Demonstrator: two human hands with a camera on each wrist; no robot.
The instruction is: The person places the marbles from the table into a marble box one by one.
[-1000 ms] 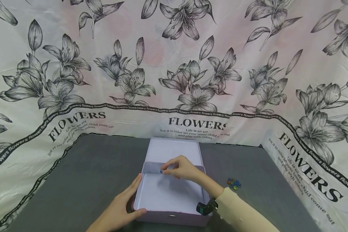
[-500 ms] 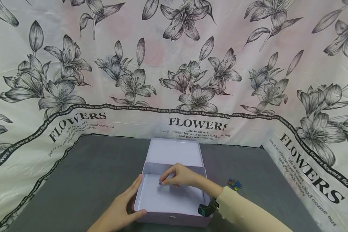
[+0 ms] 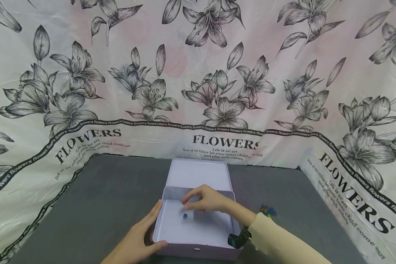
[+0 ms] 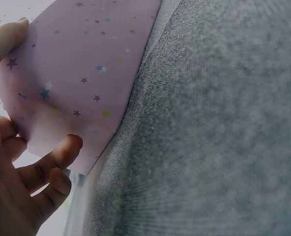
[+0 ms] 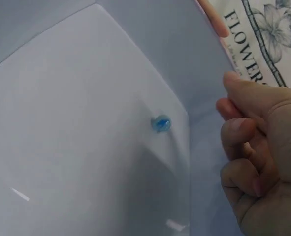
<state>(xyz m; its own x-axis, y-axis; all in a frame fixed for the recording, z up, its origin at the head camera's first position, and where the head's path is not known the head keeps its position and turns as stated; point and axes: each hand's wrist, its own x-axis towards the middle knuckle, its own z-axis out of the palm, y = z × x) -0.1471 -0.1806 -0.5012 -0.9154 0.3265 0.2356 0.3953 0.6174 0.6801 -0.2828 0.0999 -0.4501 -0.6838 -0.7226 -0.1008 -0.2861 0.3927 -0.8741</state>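
A blue glass marble [image 3: 185, 216] lies on the white floor of an open tin box [image 3: 171, 229]. My right hand [image 3: 206, 200] hovers over the box interior, thumb and index finger apart with nothing between them. In the right wrist view the clear marble with a blue core [image 5: 161, 124] rests near a box wall, left of my right hand [image 5: 263, 142]. My left hand [image 3: 140, 229] holds the box at its left side, thumb by the front corner. The left wrist view shows my left hand [image 4: 22, 162] against the pink, star-printed outer wall [image 4: 81, 73].
Several coloured marbles [image 3: 267, 211] lie in a cluster on the grey tabletop [image 3: 118, 190] to the right of the box. The raised lid [image 3: 198, 174] leans back behind it. A flower-printed cloth [image 3: 151, 146] surrounds the table at the back and sides.
My right hand has lowered into the box and let go of the blue marble, which now lies on the floor of the box. The left hand stays at the box's side.
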